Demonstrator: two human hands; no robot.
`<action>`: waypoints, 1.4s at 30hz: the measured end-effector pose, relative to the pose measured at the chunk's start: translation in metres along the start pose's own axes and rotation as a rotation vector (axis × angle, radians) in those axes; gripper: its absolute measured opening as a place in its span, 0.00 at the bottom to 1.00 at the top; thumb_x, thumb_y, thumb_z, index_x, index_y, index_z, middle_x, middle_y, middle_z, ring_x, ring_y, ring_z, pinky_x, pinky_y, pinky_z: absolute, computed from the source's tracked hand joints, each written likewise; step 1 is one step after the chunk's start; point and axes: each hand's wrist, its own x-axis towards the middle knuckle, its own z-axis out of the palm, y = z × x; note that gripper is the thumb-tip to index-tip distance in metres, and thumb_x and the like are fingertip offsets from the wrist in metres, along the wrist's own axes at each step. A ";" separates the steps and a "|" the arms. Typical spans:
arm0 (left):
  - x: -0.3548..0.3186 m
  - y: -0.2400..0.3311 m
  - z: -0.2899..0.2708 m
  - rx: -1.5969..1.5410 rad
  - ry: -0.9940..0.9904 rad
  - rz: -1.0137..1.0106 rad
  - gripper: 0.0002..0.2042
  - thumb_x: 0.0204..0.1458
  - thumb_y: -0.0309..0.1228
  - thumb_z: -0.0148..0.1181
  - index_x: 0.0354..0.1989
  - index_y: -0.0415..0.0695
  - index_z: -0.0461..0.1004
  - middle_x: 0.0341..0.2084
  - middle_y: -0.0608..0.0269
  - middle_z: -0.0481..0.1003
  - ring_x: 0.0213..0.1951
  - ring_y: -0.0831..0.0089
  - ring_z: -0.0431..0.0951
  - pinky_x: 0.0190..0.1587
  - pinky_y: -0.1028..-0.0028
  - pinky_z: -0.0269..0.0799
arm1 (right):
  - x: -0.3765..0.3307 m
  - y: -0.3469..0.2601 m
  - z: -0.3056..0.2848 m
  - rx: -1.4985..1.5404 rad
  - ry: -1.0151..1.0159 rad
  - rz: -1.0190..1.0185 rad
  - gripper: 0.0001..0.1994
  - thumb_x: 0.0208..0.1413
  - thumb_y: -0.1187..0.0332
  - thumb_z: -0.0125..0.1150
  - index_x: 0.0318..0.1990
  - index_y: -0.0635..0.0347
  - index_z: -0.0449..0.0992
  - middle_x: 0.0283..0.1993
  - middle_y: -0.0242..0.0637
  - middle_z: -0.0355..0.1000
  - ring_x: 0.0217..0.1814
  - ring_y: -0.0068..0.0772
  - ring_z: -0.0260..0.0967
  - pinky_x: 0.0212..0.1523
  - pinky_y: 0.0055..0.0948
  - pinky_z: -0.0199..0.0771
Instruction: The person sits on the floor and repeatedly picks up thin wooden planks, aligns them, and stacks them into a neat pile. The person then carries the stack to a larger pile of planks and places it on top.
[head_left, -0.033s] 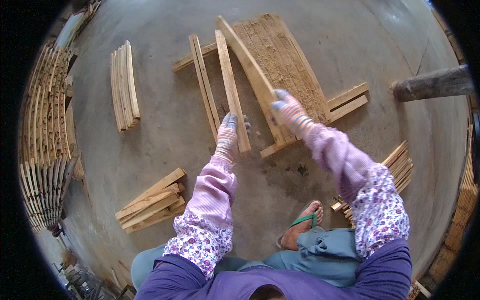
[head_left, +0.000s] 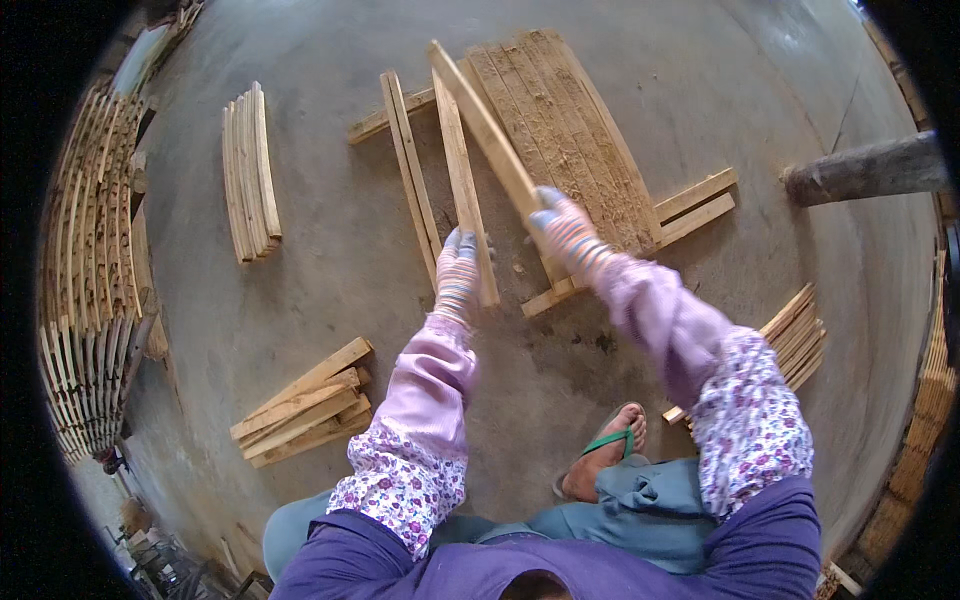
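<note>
My left hand (head_left: 458, 272), in a striped knit glove, is closed on the near part of a narrow wooden slat (head_left: 458, 165). My right hand (head_left: 572, 235), gloved alike, grips the near end of a second wooden slat (head_left: 487, 128), which slants up and to the left. The far ends of both slats lie close together. To the right of the held slats is a row of boards (head_left: 570, 130) laid side by side, with sawdust on top. Left of my left hand, a pair of slats (head_left: 408, 170) rests across a crosspiece (head_left: 375, 122).
A bundle of slats (head_left: 250, 170) lies farther left, and a short stack of wood (head_left: 305, 405) is near left. More pieces (head_left: 795, 335) sit near right. A round post (head_left: 865, 170) stands at right. Curved slats (head_left: 95, 250) line the left side. Crosspieces (head_left: 697, 208) protrude beneath the boards.
My right hand has moved a little left with its slat, bringing it off the boards' edge and nearer the left-hand slat. My left hand has barely moved; its slat's far end shows slightly lower.
</note>
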 end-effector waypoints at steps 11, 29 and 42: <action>-0.009 -0.023 -0.019 1.148 0.525 0.289 0.22 0.60 0.43 0.58 0.60 0.50 0.70 0.71 0.46 0.51 0.71 0.45 0.51 0.70 0.47 0.52 | -0.019 0.031 0.120 -0.191 0.128 0.076 0.25 0.64 0.63 0.51 0.69 0.55 0.64 0.60 0.58 0.71 0.61 0.61 0.69 0.60 0.46 0.70; -0.003 -0.015 -0.042 1.226 0.407 0.030 0.40 0.51 0.32 0.68 0.70 0.77 0.54 0.74 0.50 0.39 0.71 0.45 0.53 0.68 0.46 0.58 | 0.019 0.010 0.063 -0.935 0.193 -0.157 0.25 0.51 0.73 0.63 0.59 0.47 0.71 0.63 0.45 0.70 0.67 0.50 0.66 0.63 0.45 0.69; -0.007 -0.018 0.010 0.923 0.095 0.401 0.33 0.54 0.32 0.65 0.68 0.46 0.59 0.59 0.43 0.70 0.60 0.46 0.71 0.64 0.57 0.66 | 0.017 0.038 0.047 -1.134 0.402 -0.306 0.30 0.51 0.63 0.66 0.63 0.48 0.69 0.65 0.47 0.66 0.66 0.54 0.66 0.63 0.47 0.68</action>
